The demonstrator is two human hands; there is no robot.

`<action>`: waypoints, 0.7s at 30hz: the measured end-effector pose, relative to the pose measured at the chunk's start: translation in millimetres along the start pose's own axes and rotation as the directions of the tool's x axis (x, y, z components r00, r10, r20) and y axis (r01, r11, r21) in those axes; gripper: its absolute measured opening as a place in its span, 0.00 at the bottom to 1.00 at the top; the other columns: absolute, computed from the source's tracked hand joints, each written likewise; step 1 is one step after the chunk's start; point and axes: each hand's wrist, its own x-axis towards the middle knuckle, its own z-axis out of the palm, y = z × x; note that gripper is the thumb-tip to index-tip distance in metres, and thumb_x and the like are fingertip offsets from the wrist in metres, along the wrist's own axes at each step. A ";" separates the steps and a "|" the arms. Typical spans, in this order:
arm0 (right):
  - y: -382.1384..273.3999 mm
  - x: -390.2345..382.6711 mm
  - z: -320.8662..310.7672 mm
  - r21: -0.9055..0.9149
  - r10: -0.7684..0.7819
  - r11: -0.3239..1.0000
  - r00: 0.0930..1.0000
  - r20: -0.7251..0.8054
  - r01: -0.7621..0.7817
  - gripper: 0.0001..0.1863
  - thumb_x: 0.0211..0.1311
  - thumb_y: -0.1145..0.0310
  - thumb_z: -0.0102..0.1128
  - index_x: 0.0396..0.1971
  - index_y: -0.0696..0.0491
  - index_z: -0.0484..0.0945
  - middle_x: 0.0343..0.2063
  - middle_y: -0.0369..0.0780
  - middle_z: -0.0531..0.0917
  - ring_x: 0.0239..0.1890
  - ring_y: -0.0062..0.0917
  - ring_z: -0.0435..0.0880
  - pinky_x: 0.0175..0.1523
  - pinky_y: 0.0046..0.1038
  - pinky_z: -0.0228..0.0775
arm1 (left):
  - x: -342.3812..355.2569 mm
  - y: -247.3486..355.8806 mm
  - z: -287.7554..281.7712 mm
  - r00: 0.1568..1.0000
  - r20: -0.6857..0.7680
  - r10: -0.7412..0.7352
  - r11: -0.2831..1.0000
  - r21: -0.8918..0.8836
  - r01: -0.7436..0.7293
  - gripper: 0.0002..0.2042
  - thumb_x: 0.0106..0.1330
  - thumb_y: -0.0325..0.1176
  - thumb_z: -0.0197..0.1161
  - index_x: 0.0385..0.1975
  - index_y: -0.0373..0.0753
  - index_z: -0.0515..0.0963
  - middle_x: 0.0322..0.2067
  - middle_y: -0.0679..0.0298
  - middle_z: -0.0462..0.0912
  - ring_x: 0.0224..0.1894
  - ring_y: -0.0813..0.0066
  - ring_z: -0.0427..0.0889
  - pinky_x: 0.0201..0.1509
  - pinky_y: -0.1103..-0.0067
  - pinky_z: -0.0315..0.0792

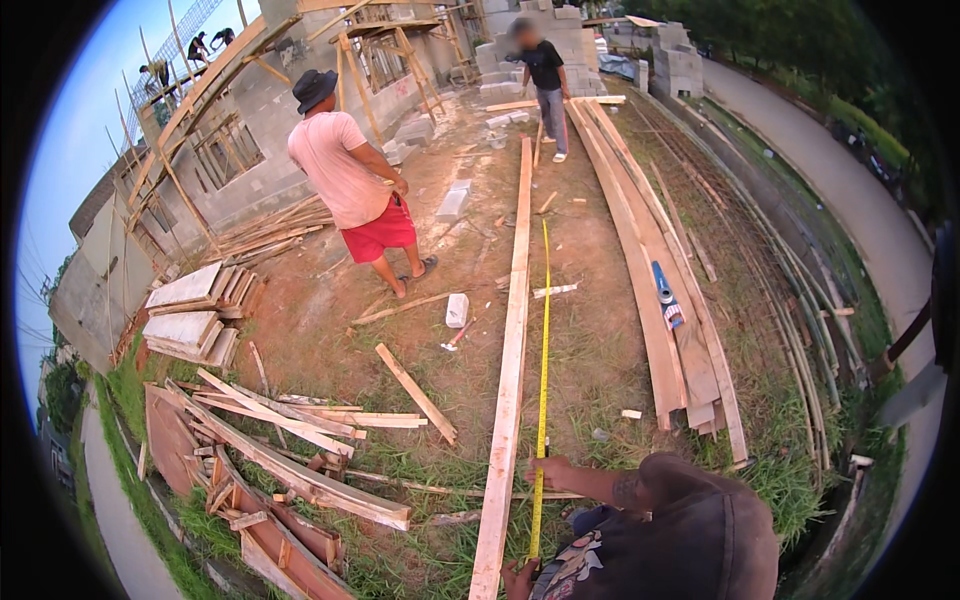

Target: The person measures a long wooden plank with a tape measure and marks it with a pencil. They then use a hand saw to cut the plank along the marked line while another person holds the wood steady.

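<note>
Measuring tape point(545, 350) is running right of a long board point(510, 380), probably handling light, springy and kinkable, inviting a flat pinch near a co-worker's hand point(553, 469), while the wearer's fingers are lying out of view, their state impossible to tell.

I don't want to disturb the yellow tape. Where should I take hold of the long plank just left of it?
Take the plank by both long edges, around its visible middle, coming from the left. It is long and narrow, so a middle hold should balance best, and the tape and a co-worker's hand are close on its right.
</note>
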 end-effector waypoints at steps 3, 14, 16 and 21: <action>15.1 21.0 -5.7 0.080 0.012 0.997 1.000 -0.004 -0.012 0.19 0.67 0.61 0.72 0.49 0.57 0.79 0.41 0.48 0.88 0.43 0.35 0.91 0.51 0.40 0.87 | 2.5 -5.0 -4.5 1.000 -0.013 0.006 1.000 0.001 -0.006 0.34 0.63 0.32 0.76 0.61 0.33 0.60 0.40 0.53 0.82 0.31 0.73 0.79 0.33 0.83 0.71; -17.2 -21.4 -15.8 0.033 -0.101 0.994 0.995 0.020 0.101 0.18 0.71 0.63 0.67 0.53 0.59 0.78 0.45 0.48 0.88 0.46 0.34 0.91 0.53 0.35 0.87 | 2.7 -20.5 0.0 1.000 -0.002 0.009 1.000 0.021 -0.009 0.34 0.63 0.32 0.76 0.61 0.32 0.60 0.40 0.53 0.81 0.32 0.73 0.79 0.33 0.83 0.71; 2.6 -51.8 -1.4 -0.048 -0.007 0.999 0.998 0.064 0.010 0.18 0.71 0.64 0.67 0.53 0.60 0.78 0.44 0.47 0.89 0.46 0.35 0.91 0.53 0.36 0.87 | 17.4 -49.2 -18.9 0.999 -0.026 0.042 0.996 0.078 -0.040 0.34 0.63 0.32 0.76 0.61 0.32 0.60 0.40 0.53 0.81 0.32 0.73 0.79 0.34 0.83 0.71; 41.7 -112.2 -4.8 -0.220 0.232 0.958 0.948 0.219 -0.184 0.19 0.68 0.63 0.71 0.49 0.59 0.79 0.41 0.46 0.89 0.43 0.34 0.92 0.50 0.37 0.89 | 4.5 -33.3 -13.1 0.986 -0.088 0.143 0.984 0.120 -0.132 0.26 0.63 0.32 0.75 0.59 0.35 0.72 0.33 0.60 0.78 0.29 0.77 0.74 0.32 0.82 0.67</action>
